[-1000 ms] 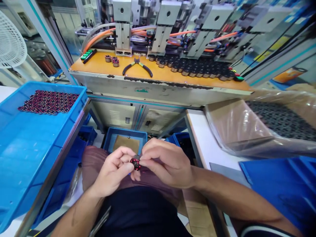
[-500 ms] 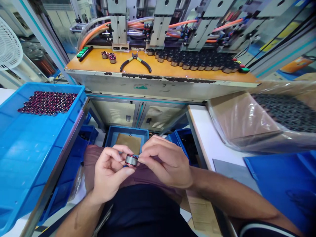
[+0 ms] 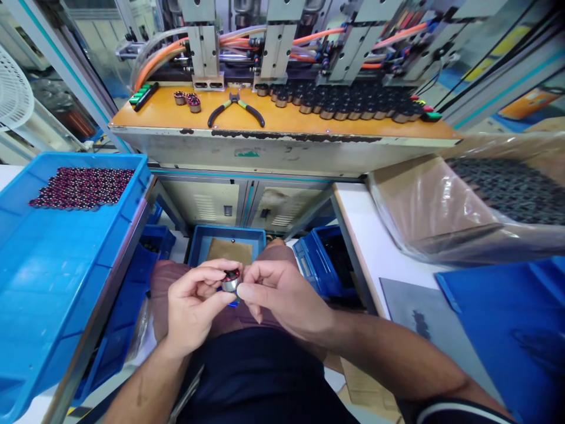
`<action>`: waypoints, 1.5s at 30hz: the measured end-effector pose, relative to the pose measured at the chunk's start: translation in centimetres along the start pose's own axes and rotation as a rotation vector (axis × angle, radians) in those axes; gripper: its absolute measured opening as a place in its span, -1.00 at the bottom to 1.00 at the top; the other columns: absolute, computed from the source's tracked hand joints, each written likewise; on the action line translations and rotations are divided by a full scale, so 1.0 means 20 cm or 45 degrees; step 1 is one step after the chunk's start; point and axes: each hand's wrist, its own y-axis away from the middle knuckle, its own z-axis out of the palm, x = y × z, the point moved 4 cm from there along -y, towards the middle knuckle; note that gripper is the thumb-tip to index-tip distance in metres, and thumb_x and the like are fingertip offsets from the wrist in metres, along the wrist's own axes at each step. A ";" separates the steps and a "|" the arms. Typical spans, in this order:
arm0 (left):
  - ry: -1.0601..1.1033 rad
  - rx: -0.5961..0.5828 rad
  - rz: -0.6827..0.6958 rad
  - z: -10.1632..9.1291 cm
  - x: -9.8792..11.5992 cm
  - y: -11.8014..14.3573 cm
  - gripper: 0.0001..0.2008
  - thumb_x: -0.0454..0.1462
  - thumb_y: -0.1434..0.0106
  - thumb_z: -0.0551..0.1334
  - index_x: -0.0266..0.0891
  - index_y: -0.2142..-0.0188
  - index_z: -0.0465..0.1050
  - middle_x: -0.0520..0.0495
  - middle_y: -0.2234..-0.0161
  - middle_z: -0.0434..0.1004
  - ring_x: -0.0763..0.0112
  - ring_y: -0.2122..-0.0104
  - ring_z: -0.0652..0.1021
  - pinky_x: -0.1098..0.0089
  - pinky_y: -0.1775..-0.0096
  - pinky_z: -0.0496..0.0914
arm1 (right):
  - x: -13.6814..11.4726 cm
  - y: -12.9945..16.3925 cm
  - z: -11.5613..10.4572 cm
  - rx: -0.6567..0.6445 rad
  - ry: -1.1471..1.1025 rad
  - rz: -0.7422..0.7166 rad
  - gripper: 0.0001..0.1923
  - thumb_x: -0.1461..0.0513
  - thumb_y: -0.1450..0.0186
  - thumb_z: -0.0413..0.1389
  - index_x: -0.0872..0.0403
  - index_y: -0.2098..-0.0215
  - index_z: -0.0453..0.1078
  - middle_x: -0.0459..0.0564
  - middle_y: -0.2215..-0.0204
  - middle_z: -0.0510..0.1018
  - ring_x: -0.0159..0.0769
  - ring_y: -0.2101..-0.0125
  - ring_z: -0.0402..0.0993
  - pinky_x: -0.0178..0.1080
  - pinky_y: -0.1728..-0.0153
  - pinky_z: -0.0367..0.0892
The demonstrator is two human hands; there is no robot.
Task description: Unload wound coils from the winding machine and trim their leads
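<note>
A worker's left hand (image 3: 192, 306) grips a small metal-banded coil ring (image 3: 230, 284) above the lap, its thumb and fingertips drawn in narrow around the part. The right hand (image 3: 286, 300) meets it from the other side, thumb and forefinger bunched at the ring's edge — whether they pinch anything of their own cannot be told. Just beyond the fingers, low between the knees and a cabinet (image 3: 203, 202), sits a blue bin (image 3: 193, 244) with a brown sheet (image 3: 229, 251) in it. Off to the left of the fingers, a large blue tray (image 3: 53, 288) carries a packed block of red-and-black coil rings (image 3: 83, 187); to the right lie a grey mat (image 3: 419, 312) and, farther out, a plastic-lined carton (image 3: 410, 232) of dark parts (image 3: 507, 185). Well ahead of the fingertips, an orange-topped bench (image 3: 291, 125) bears a few loose rings (image 3: 193, 103), spread-handled pliers (image 3: 254, 113) and rows of black-topped cylinders (image 3: 344, 106) — all beneath a machine's metal columns (image 3: 275, 53) and orange tubes (image 3: 154, 62).
</note>
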 end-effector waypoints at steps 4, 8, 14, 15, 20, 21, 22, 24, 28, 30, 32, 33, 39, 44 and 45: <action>0.007 -0.032 0.023 -0.01 -0.01 0.01 -0.65 -0.50 -0.13 0.39 -0.08 0.14 0.58 -0.02 0.06 0.67 0.28 -0.06 0.59 0.29 -0.10 0.48 | 0.05 -0.03 0.00 -0.106 -0.049 0.042 -0.62 0.02 -0.15 0.34 0.15 0.31 0.42 -0.18 0.65 0.43 -0.49 0.66 0.32 -0.41 0.62 0.28; 0.055 -0.048 0.015 -0.01 -0.02 0.00 -0.73 -0.41 -0.21 0.36 -0.04 0.13 0.59 -0.04 0.01 0.65 0.21 -0.10 0.55 0.18 -0.10 0.47 | 0.04 -0.04 0.01 -0.152 0.016 -0.177 -0.68 0.06 -0.21 0.29 0.14 0.26 0.45 -0.14 0.57 0.47 -0.48 0.61 0.37 -0.39 0.57 0.35; -0.023 0.409 -0.173 -0.11 -0.14 -0.04 -0.88 -0.20 -0.27 0.32 -0.12 0.23 0.62 -0.09 0.14 0.70 0.28 0.10 0.66 0.32 0.08 0.55 | -0.11 0.04 -0.02 0.355 1.154 -1.407 -0.76 0.29 -0.25 0.24 0.08 0.11 0.42 -0.03 0.41 0.57 -0.35 0.43 0.50 -0.30 0.39 0.46; -0.191 0.478 -0.163 -0.13 -0.13 -0.03 -0.88 -0.22 -0.26 0.33 -0.14 0.21 0.62 -0.09 0.16 0.70 0.32 0.15 0.67 0.36 0.13 0.55 | -0.12 0.05 -0.02 0.432 1.343 -1.562 -0.76 0.31 -0.26 0.23 0.10 0.10 0.41 -0.02 0.42 0.58 -0.33 0.42 0.51 -0.29 0.36 0.47; -1.037 0.164 0.308 0.00 0.06 0.07 -0.62 -0.36 -0.14 0.42 -0.16 0.03 0.54 -0.05 0.18 0.66 0.40 0.21 0.63 0.43 0.11 0.51 | -0.10 0.05 -0.05 0.482 1.772 -1.920 -0.78 0.34 -0.27 0.22 0.21 0.11 0.41 0.02 0.48 0.58 -0.28 0.44 0.53 -0.25 0.39 0.50; -1.094 0.094 0.359 0.03 0.09 0.08 -0.55 -0.35 -0.12 0.43 -0.17 -0.02 0.51 -0.06 0.16 0.65 0.40 0.23 0.62 0.44 0.12 0.51 | -0.10 0.05 -0.05 0.459 1.803 -1.971 -0.79 0.35 -0.27 0.21 0.24 0.11 0.41 0.04 0.47 0.58 -0.26 0.43 0.53 -0.23 0.40 0.50; -1.125 0.056 0.375 0.06 0.12 0.07 -0.51 -0.32 -0.12 0.44 -0.19 -0.06 0.48 -0.06 0.15 0.65 0.40 0.24 0.62 0.44 0.13 0.51 | -0.09 0.05 -0.06 0.437 1.821 -2.018 -0.80 0.36 -0.28 0.19 0.27 0.12 0.42 0.06 0.47 0.58 -0.25 0.42 0.52 -0.21 0.41 0.50; -1.145 0.046 0.353 0.09 0.15 0.05 -0.51 -0.28 -0.12 0.45 -0.21 -0.05 0.47 -0.07 0.16 0.65 0.41 0.26 0.62 0.46 0.14 0.52 | -0.08 0.06 -0.05 0.408 1.843 -2.088 -0.83 0.37 -0.29 0.15 0.30 0.15 0.43 0.09 0.46 0.58 -0.22 0.41 0.52 -0.19 0.42 0.50; -1.089 0.030 0.269 0.09 0.14 0.00 -0.63 -0.32 -0.16 0.42 -0.18 0.02 0.51 -0.04 0.18 0.65 0.44 0.28 0.62 0.47 0.16 0.52 | -0.06 0.08 -0.04 0.351 1.788 -2.046 -0.84 0.38 -0.29 0.12 0.25 0.15 0.44 0.10 0.41 0.58 -0.22 0.37 0.52 -0.19 0.40 0.50; -1.037 -0.002 0.253 0.07 0.13 0.00 -0.62 -0.35 -0.17 0.40 -0.15 0.01 0.51 -0.04 0.16 0.66 0.44 0.26 0.62 0.46 0.15 0.52 | -0.08 0.08 -0.04 0.299 1.603 -1.834 -0.78 0.40 -0.25 0.14 0.21 0.12 0.42 0.08 0.39 0.58 -0.26 0.37 0.52 -0.23 0.37 0.50; -0.997 -0.037 0.256 0.06 0.12 0.00 -0.60 -0.38 -0.17 0.40 -0.14 -0.01 0.50 -0.06 0.12 0.65 0.40 0.20 0.62 0.42 0.10 0.51 | -0.11 0.07 -0.04 0.241 1.337 -1.568 -0.72 0.40 -0.22 0.17 0.17 0.08 0.40 0.05 0.40 0.55 -0.30 0.38 0.50 -0.26 0.37 0.48; -0.987 -0.054 0.260 0.05 0.12 0.00 -0.59 -0.39 -0.17 0.39 -0.13 -0.02 0.50 -0.07 0.10 0.65 0.38 0.15 0.61 0.40 0.06 0.50 | -0.12 0.07 -0.03 0.208 1.215 -1.476 -0.71 0.37 -0.22 0.19 0.16 0.07 0.40 0.02 0.41 0.53 -0.31 0.40 0.49 -0.27 0.39 0.47; -0.883 -0.103 0.177 0.04 0.11 0.01 -0.56 -0.45 -0.18 0.36 -0.08 -0.03 0.51 -0.09 0.03 0.62 0.35 0.07 0.61 0.41 0.05 0.51 | -0.18 0.10 0.01 0.137 1.009 -1.332 -0.93 0.36 -0.28 0.20 0.11 0.26 0.48 -0.01 0.44 0.52 -0.38 0.45 0.45 -0.31 0.40 0.42; -0.479 -0.039 -0.120 0.04 0.07 0.00 -0.64 -0.43 -0.18 0.37 -0.07 0.05 0.55 -0.09 0.03 0.62 0.38 0.14 0.65 0.48 0.16 0.55 | -0.17 0.08 -0.01 0.221 0.865 -1.196 -0.90 0.38 -0.26 0.17 0.07 0.33 0.48 -0.06 0.49 0.51 -0.38 0.48 0.45 -0.30 0.45 0.40; -0.427 -0.049 -0.141 0.04 0.07 0.00 -0.66 -0.42 -0.18 0.37 -0.08 0.07 0.56 -0.09 0.03 0.63 0.37 0.13 0.64 0.48 0.15 0.55 | -0.17 0.08 -0.01 0.226 0.856 -1.183 -0.89 0.38 -0.26 0.17 0.06 0.35 0.48 -0.07 0.49 0.51 -0.38 0.48 0.44 -0.30 0.45 0.39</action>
